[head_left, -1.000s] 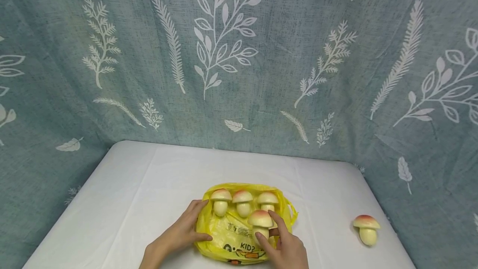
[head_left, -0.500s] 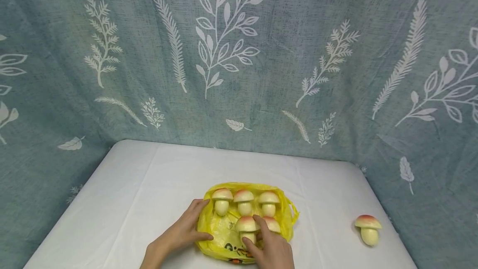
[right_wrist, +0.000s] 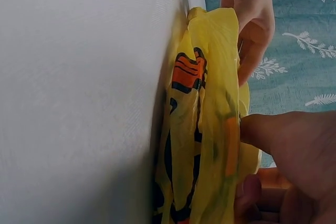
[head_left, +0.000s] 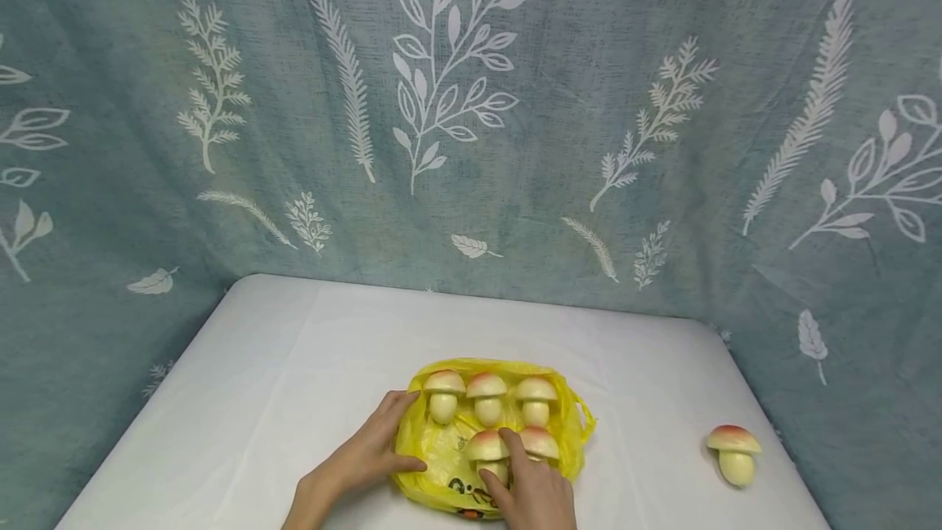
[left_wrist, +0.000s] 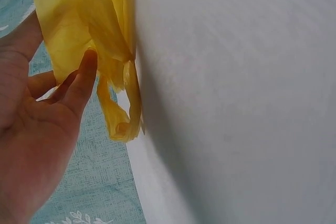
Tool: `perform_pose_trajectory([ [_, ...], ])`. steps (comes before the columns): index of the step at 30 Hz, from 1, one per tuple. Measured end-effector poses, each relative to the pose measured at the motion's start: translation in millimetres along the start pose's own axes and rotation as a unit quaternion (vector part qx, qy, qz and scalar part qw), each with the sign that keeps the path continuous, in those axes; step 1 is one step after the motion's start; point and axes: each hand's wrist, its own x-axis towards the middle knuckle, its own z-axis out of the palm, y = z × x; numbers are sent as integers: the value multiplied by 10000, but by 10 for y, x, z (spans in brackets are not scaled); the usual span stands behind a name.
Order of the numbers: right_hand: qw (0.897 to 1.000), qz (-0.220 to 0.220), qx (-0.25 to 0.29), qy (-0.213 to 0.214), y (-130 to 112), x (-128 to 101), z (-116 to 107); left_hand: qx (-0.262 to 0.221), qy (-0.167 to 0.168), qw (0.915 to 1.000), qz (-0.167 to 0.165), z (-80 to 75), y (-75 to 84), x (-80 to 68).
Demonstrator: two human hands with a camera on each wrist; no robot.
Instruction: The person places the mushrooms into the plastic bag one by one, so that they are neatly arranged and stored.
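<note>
1. A white table (head_left: 294, 366) is standing against a teal leaf-print curtain.
2. A yellow plastic bag (head_left: 441, 464) is lying flat on the table near its near edge, about centre.
3. A lone toy mushroom (head_left: 734, 453) is sitting directly on the table at the near right, well apart from the bag.

Five mushrooms sit on the bag (head_left: 441, 456) in the middle of the table (head_left: 294, 366), three in the back row (head_left: 489, 396) and two in front (head_left: 511, 445), and one more mushroom (head_left: 734, 453) stands far off to the right.
</note>
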Motion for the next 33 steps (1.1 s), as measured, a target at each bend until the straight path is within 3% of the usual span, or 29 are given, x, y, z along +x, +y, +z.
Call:
perform_pose_trajectory([
  [33, 9999, -63, 58, 118, -15, -14, -84, 10, -5, 10000, -29, 16, -6, 16],
])
